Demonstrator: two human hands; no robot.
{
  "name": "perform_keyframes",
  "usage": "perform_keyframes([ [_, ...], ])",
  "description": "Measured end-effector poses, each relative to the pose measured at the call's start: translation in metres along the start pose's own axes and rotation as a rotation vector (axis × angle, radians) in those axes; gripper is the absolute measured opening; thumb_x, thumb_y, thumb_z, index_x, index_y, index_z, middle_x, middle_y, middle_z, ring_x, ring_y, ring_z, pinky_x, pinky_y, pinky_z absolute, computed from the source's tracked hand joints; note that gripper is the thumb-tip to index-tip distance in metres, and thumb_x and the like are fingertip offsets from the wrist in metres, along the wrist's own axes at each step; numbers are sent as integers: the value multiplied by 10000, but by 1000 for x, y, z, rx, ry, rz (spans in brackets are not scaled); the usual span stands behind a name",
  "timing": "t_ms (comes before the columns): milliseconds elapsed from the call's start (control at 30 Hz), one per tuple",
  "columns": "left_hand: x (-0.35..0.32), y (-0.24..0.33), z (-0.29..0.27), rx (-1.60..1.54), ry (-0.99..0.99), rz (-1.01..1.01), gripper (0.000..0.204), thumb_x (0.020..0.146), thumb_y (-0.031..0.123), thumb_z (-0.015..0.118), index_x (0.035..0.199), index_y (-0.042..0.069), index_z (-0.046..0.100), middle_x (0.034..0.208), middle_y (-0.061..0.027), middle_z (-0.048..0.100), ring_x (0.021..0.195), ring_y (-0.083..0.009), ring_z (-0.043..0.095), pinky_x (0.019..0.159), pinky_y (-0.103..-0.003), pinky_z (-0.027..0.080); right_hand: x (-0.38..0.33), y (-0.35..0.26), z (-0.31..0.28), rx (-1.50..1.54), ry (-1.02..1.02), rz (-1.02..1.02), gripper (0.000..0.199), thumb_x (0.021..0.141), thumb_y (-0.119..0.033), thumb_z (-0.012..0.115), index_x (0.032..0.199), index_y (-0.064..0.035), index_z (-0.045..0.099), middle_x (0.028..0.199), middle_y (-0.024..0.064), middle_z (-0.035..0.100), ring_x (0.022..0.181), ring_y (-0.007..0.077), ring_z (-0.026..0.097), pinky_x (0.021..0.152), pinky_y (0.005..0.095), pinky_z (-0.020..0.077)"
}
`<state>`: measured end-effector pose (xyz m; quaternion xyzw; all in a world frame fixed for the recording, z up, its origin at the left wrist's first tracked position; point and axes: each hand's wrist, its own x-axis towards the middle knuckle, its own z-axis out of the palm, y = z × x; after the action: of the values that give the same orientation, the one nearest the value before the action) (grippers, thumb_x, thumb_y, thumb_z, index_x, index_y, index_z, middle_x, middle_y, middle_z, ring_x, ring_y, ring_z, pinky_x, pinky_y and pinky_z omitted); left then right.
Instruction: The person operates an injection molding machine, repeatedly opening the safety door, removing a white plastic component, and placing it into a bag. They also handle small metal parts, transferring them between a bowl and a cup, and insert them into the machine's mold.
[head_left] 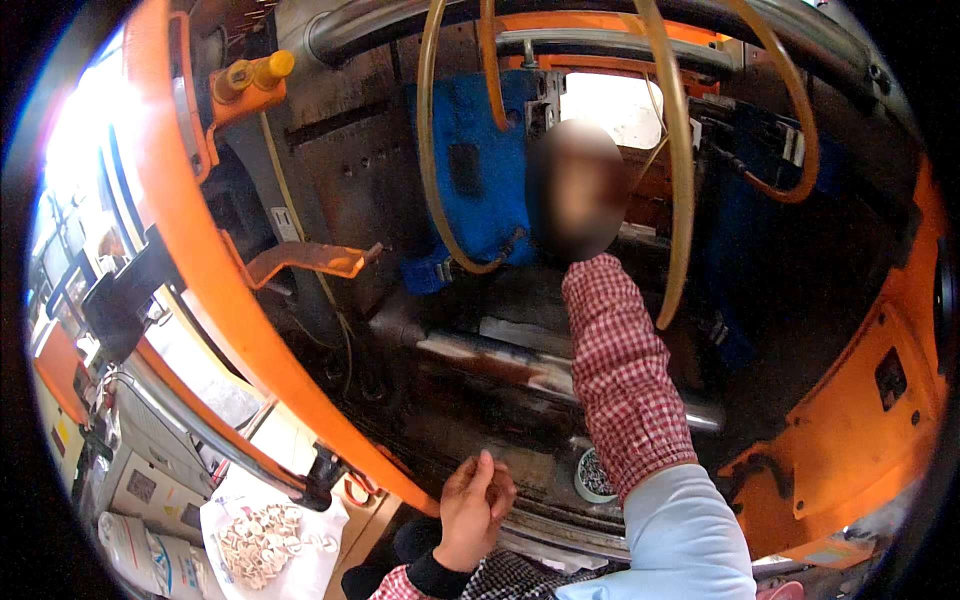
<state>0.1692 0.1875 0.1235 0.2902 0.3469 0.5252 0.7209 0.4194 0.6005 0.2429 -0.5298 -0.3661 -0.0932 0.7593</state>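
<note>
My right arm, in a red-and-white checked sleeve cover [620,360], reaches up and forward into the machine. A blurred patch covers my right hand [577,190], so its fingers and anything in them are hidden. It is nearest to the right edge of the blue mold block [490,190], among hanging amber hoses [682,180]. Low in the middle, my left hand [478,503] is held in front of my body, with fingers bent and pressed together. Nothing shows clearly inside it. A black cuff [440,577] circles that wrist.
A steel bar [500,365] crosses below my right arm. Beside the sleeve stands a pale cup of small grey pieces [594,474]. Orange frames [250,290] border the opening. At lower left, many small beige parts [262,543] lie on a white sheet [325,530].
</note>
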Motion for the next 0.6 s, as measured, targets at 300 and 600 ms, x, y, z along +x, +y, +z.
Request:
perform_keyframes([
  [300, 9, 1, -14, -3, 96, -31, 266, 965, 261, 458, 859, 22, 505, 578, -43, 487, 450, -89, 370, 424, -223, 275, -19, -15, 16, 46, 51, -370, 270, 752, -239, 704, 830, 19, 693, 840, 214, 648, 808, 363, 618, 743, 418, 463],
  [600, 16, 0, -8, 6, 107, -49, 270, 964, 261, 460, 871, 10, 501, 581, -57, 492, 448, -88, 360, 425, -217, 266, -8, 0, 31, 29, 126, -423, 269, 750, -255, 702, 805, 9, 694, 809, 197, 644, 776, 365, 601, 742, 440, 445],
])
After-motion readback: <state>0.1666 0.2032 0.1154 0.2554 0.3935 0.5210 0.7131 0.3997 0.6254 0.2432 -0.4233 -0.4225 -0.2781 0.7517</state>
